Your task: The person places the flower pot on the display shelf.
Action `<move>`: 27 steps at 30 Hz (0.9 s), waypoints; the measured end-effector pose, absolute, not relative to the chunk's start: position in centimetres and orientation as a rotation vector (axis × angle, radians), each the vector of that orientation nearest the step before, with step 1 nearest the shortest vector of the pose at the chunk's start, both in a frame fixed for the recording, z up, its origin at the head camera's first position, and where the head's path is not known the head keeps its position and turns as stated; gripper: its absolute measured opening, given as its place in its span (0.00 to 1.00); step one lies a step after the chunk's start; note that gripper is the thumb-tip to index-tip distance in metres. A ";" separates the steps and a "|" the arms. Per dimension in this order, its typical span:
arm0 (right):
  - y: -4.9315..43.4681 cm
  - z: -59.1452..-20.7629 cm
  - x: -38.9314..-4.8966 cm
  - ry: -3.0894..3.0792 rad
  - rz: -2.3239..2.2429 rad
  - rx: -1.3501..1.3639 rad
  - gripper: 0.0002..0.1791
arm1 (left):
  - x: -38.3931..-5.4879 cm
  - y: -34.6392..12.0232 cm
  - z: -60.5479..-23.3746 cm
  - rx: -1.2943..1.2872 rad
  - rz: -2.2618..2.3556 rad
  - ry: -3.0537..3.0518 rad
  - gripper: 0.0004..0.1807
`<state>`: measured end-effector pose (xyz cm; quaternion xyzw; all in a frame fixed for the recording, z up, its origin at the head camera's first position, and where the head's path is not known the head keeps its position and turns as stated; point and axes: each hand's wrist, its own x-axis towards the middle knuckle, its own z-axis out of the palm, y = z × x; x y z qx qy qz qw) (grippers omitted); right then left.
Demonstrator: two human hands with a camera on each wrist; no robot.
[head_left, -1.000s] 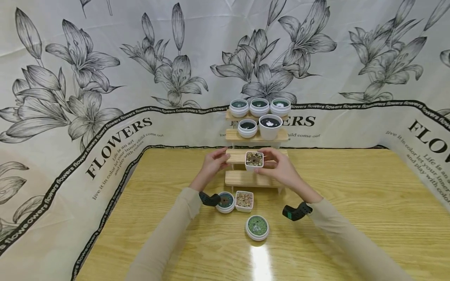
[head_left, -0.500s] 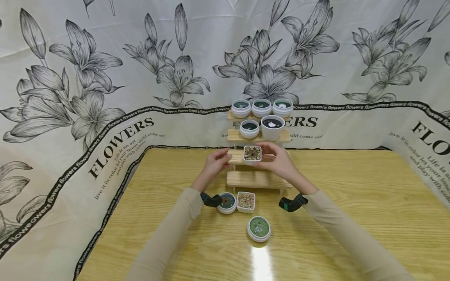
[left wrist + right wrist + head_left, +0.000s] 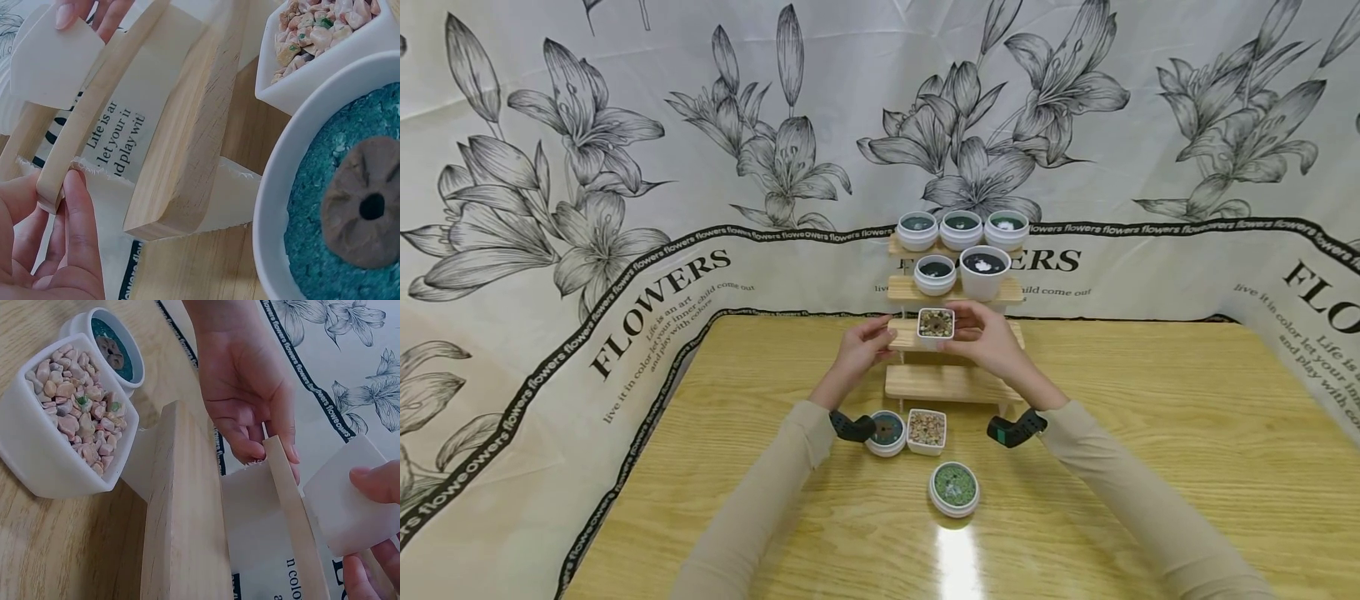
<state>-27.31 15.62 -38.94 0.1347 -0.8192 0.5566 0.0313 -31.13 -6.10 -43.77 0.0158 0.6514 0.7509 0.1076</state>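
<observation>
In the head view my right hand (image 3: 988, 340) grips a small square white pot (image 3: 936, 337) filled with pebbles around a brown centre. The pot is upright at the second-lowest shelf of a wooden tiered stand (image 3: 951, 383); I cannot tell if it touches the wood. Between thumb and fingers, my left hand (image 3: 859, 348) pinches that shelf's left end, seen closely in the left wrist view as a curled hand (image 3: 56, 244) on the thin board (image 3: 94, 112). The right wrist view shows the pot's smooth white side (image 3: 350, 497) under my right thumb.
In front of the stand are a round pot with blue-green filling (image 3: 887, 429), a square pot of pinkish stones (image 3: 927, 429) and a round green-filled pot (image 3: 955, 485). Several white pots, including a taller one (image 3: 982, 285), occupy the upper shelves. A flower-print cloth (image 3: 775, 275) hangs behind.
My right hand has carried the square pot back and a little to the left along the shelf. The left hand keeps its hold on the shelf end. The view has shifted slightly.
</observation>
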 end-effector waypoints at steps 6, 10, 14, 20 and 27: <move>15.5 -39.2 -27.6 -2.521 1.721 0.394 0.35 | -31.2 -6.1 -43.9 0.044 2.212 1.908 0.25; 15.6 -39.3 -27.9 -2.517 1.734 0.376 0.35 | -31.3 -6.0 -43.9 0.038 2.216 1.903 0.25; 15.6 -39.4 -28.2 -2.497 1.771 0.373 0.36 | -31.3 -6.0 -43.9 0.029 2.225 1.896 0.24; 15.5 -39.6 -28.4 -2.479 1.781 0.385 0.35 | -31.4 -6.0 -44.0 0.051 2.236 1.890 0.26; 15.4 -39.5 -28.4 -2.476 1.793 0.381 0.34 | -31.5 -6.0 -44.1 0.052 2.242 1.880 0.26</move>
